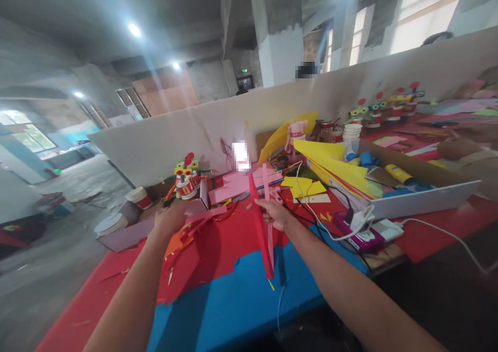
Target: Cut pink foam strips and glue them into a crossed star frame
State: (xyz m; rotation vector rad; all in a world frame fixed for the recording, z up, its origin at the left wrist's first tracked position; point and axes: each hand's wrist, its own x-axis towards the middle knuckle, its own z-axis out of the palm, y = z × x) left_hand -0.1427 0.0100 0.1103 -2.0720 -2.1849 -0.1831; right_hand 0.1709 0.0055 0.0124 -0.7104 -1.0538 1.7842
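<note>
Red paper strip (pixel 263 240) and pink strip (pixel 266 179) sit pinched in the fingers of the right hand (pixel 276 214); the left hand (pixel 170 219): cannot tell.

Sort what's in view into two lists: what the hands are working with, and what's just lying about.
Apparently in use:
- red strip and pink strip, in the right hand
- cup figure and grey box, nearest the left hand; its grip is unclear

Apparently lying about:
- yellow paper pieces
- purple device
- pink bottle
</note>
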